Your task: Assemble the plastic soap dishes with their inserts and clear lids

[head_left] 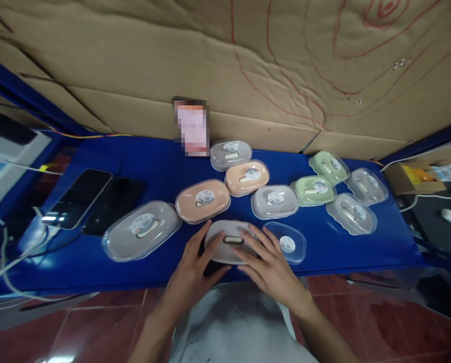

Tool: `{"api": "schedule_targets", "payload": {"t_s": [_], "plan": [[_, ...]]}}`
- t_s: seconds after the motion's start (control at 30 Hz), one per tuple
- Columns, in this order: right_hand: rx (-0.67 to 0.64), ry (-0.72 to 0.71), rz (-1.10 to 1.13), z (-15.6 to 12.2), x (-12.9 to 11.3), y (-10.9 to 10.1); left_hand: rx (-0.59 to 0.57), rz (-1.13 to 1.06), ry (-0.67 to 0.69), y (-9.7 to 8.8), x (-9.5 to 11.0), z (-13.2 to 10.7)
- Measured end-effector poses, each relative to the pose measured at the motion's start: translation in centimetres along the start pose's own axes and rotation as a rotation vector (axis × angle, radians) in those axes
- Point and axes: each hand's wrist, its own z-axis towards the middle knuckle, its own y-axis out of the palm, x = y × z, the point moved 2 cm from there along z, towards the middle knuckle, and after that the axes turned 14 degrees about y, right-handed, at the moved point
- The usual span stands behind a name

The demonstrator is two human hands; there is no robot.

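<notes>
Close to the table's front edge lies a grey oval box (pixel 231 252) with a dark-rimmed slot in its top. My left hand (pixel 195 267) grips its left side, fingers over the top and thumb at the front. From the right, my right hand (pixel 269 264) holds it too, fingers spread across the top. A clear plastic lid (pixel 297 244) with a round white sticker lies flat just right of the box, partly hidden behind my right fingers. Behind are similar covered boxes, among them an orange box (pixel 214 189) and a large grey box (pixel 119 239).
Green boxes (pixel 303 184) and more grey boxes (pixel 365 186) stand at the right. A pixelated upright device (pixel 193 128) leans on the cardboard wall (pixel 134 75). Two dark phones or tablets (pixel 77 199) and white cables (pixel 6 282) occupy the left. A small carton (pixel 403 179) sits far right.
</notes>
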Motion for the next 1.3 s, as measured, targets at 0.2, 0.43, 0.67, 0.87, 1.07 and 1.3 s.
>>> {"api": "schedule_targets", "payload": {"t_s": [0.2, 0.43, 0.67, 0.87, 1.07, 1.3], "plan": [[-0.013, -0.013, 0.007, 0.7, 0.1, 0.2, 0.012, 0.054, 0.053, 0.1, 0.3, 0.2], [0.049, 0.111, -0.115, -2.1, 2.9, -1.4, -0.003, 0.047, 0.036, 0.0, 0.7, 0.6], [0.147, 0.361, -0.019, -6.1, 7.5, -2.7, -0.008, -0.111, 0.002, -0.7, 0.6, 0.7], [0.107, 0.103, 0.044, -2.8, 2.6, -1.1, -0.039, -0.262, -0.121, 0.7, 0.9, 0.9], [0.074, -0.085, -0.09, -0.2, 1.2, -0.3, 0.0, -0.303, -0.187, 1.3, 0.5, 0.8], [0.019, -0.208, -0.147, 0.4, 1.8, -0.7, -0.024, -0.295, -0.155, 1.5, 0.4, 0.6]]}}
